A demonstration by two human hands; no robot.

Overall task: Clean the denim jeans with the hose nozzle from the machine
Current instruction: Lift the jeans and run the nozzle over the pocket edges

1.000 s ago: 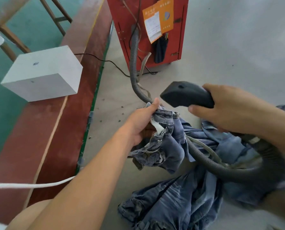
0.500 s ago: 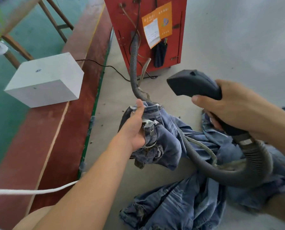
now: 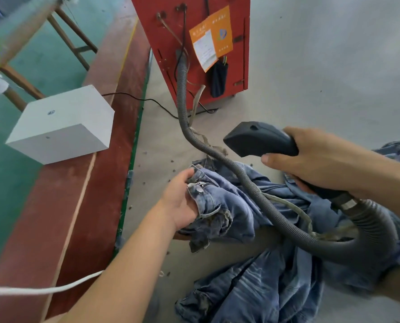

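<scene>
Our right hand is wrapped firmly around the handle of the black hose nozzle, whose head hangs clear above the cloth. Our left hand clutches a bunched fold of the denim jeans at the zipper. Over the last second the nozzle has lifted away and the fold has shifted in our grasp, so we are likely repositioning between passes. The ribbed hose drapes across the jeans to the red machine.
</scene>
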